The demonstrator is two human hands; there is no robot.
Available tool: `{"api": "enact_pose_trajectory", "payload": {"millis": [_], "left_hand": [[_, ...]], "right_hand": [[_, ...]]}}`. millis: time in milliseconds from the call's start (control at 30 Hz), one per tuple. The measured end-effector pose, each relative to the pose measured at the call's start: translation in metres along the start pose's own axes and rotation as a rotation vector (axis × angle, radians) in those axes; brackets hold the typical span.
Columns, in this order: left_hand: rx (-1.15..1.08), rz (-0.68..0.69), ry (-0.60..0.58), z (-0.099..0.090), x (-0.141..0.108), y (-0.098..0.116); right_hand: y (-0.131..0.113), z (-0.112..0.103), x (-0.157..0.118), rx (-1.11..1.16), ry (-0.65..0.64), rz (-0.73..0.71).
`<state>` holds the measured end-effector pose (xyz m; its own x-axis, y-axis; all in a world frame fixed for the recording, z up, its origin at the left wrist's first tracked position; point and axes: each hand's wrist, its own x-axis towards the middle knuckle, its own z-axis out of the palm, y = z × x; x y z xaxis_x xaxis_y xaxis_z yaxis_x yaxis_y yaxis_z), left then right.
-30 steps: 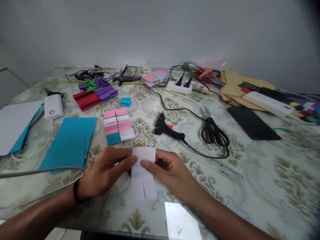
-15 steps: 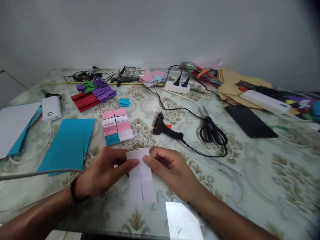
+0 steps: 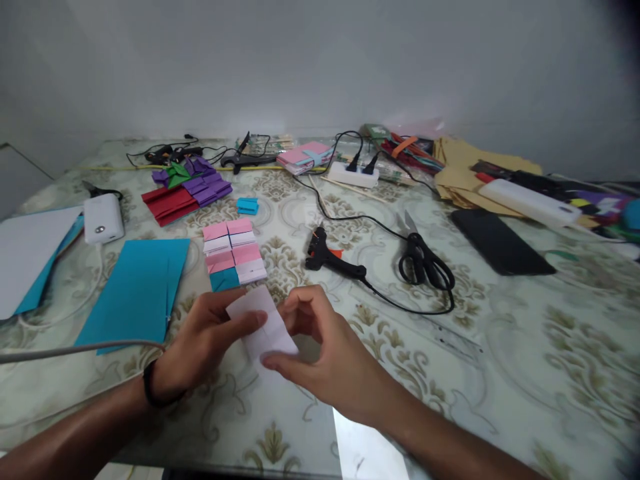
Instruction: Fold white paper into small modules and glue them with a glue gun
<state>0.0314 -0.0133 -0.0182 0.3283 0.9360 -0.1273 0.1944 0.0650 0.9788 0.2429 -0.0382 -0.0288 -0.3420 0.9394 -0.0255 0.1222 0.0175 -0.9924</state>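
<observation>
A small piece of folded white paper is tilted between my hands above the near part of the table. My left hand pinches it at the left, thumb on top and the other fingers hidden beneath. At the paper's lower right corner, the thumb of my right hand touches the edge, while its fingers curve apart from the thumb by the right side. Just beyond lie folded pink, white and blue paper pieces. A sheet of blue paper rests left of my left hand.
Beyond my right hand lie a black glue gun with its cord, black-handled scissors and a clear ruler. A black phone is farther right. At left are a white power bank and red folded paper.
The white paper has turned from upright to slanted and looks shorter. My right hand has shifted from its top edge to the lower right corner, its fingers opening wider.
</observation>
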Motion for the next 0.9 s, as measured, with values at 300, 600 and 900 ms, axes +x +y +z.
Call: {"api": "enact_pose_trajectory", "payload": {"millis": [300,600,900], "left_hand": [[0.027,-0.046,0.005,0.002,0.004,0.005],[0.045,0.004,-0.056,0.005,0.005,0.008],[0.003,-0.014,-0.132,0.005,0.004,0.009]], "right_hand": [[-0.002,-0.008,0.002,-0.333,0.015,-0.213],[0.003,-0.008,0.003,-0.435,0.022,-0.304],[-0.001,-0.014,0.003,-0.454,0.122,-0.415]]}}
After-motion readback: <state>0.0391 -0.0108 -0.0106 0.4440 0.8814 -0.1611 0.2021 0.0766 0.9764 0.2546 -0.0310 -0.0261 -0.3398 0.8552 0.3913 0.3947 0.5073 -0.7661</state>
